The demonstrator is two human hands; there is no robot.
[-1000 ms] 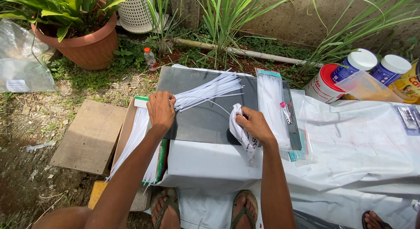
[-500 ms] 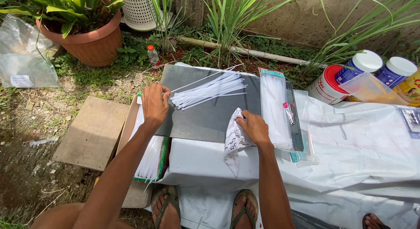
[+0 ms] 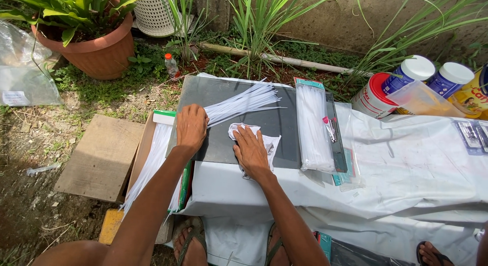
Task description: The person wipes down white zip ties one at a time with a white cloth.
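My left hand point(image 3: 191, 127) presses flat on one end of a bundle of white cable ties point(image 3: 243, 103) that fans out across a dark grey board point(image 3: 277, 122). My right hand point(image 3: 251, 150) lies palm down on a crumpled white cloth point(image 3: 268, 143) on the same board, near its front edge. Right of my hands, a clear bag of white cable ties point(image 3: 312, 127) rests along the board's right side. Another open pack of white ties point(image 3: 152, 164) hangs off the left of the board, below my left wrist.
A white sheet point(image 3: 406, 169) covers the low table. Several lidded tubs point(image 3: 414, 75) and a red-rimmed can point(image 3: 372, 95) stand at the back right. A terracotta plant pot point(image 3: 96, 50), a wooden plank point(image 3: 99, 158) and a plastic bag point(image 3: 23, 67) are on the ground to the left. My sandalled feet point(image 3: 190, 243) are below the table.
My right hand has moved from the board's front edge, where it held the cloth bunched up, onto the board and now presses the cloth flat. My left hand stays on the ties.
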